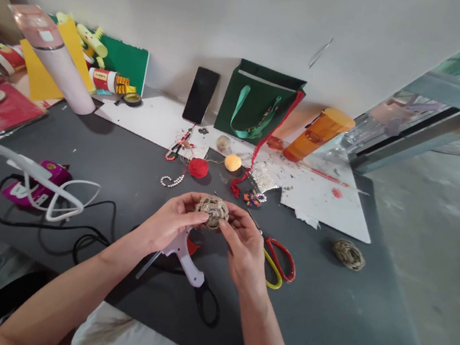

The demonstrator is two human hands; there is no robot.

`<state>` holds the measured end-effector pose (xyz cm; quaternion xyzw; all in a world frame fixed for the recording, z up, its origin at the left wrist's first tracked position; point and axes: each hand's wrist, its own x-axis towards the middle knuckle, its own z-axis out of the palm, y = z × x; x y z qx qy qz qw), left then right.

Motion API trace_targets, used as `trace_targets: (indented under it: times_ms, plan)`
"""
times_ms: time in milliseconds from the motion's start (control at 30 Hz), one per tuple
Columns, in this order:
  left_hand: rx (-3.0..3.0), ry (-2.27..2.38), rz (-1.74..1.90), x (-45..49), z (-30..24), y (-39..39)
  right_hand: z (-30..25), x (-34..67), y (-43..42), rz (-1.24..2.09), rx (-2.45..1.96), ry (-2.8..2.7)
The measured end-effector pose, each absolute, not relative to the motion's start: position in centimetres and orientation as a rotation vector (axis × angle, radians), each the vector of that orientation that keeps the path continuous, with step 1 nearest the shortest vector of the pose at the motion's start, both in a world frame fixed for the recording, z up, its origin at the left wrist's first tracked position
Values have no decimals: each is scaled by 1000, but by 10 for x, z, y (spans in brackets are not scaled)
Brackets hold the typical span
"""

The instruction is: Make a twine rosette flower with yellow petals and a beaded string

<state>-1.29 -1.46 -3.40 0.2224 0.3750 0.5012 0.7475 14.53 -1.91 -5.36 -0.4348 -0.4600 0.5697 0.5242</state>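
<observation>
Between my two hands is a small round beige crocheted rosette (pixel 212 211), held up over the dark table. My left hand (pixel 175 219) grips its left side, with the thumb pressed on the front. On the right side, my right hand (pixel 243 246) pinches the edge with thumb and fingers. Below them lies a white hot glue gun (pixel 186 258) with a glue stick out of its back end. Scissors (pixel 279 263) with one red and one yellow handle rest just right of my right hand. A similar beige crocheted piece (pixel 348 254) sits farther right.
A red yarn ball (pixel 198 168), a yellow ball (pixel 232 163) and beaded strings lie beyond my hands. A phone (pixel 201 95), a green gift bag (pixel 257 104) and an orange bottle (pixel 319 135) stand along the wall. At left are a purple power strip (pixel 37 185) with cables and a pink tumbler (pixel 61 69).
</observation>
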Motion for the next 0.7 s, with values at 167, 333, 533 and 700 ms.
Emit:
trace_targets:
  times_ms: [167, 333, 533, 700]
  plan:
    - [477, 805, 1078, -13, -35, -14, -52, 145, -19, 1408, -988, -1043]
    - [492, 800, 1051, -14, -35, -15, -50, 145, -18, 1420, -975, -1045]
    - [553, 839, 1103, -13, -34, -14, -45, 147, -18, 1433, -1002, -1158]
    - [580, 841, 1091, -14, -36, -13, -47, 147, -16, 1442, -989, -1112]
